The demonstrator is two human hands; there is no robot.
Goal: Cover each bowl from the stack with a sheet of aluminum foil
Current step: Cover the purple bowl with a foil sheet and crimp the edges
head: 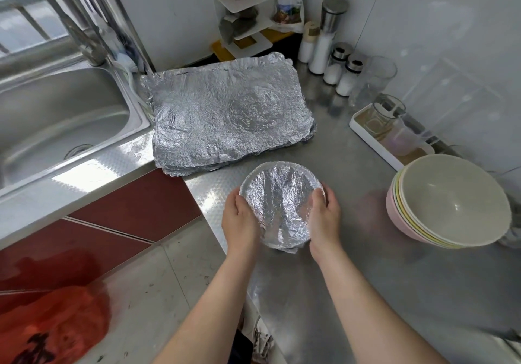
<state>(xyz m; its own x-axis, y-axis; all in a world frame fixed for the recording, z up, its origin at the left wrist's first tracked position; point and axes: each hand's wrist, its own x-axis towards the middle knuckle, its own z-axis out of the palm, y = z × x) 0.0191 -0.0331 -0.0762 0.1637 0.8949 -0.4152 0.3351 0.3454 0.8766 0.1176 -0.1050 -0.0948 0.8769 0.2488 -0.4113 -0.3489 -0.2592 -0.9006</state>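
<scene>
One covered bowl (282,205), one bowl stack (451,203)

A stainless steel sink (64,115) lay far left. Lidded glass shakers (349,80) stood far right. An orange-red plastic bag (53,324) sat near left.

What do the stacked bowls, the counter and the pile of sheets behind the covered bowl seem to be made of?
Stacked bowls: probably plastic or melamine, matte pastel colours with thin rims; ceramic cannot be excluded.
Counter: apparently stainless steel, brushed, with an embossed pattern near the edge.
Pile of sheets: aluminum foil, shiny, finely crinkled, as on the covered bowl.
</scene>
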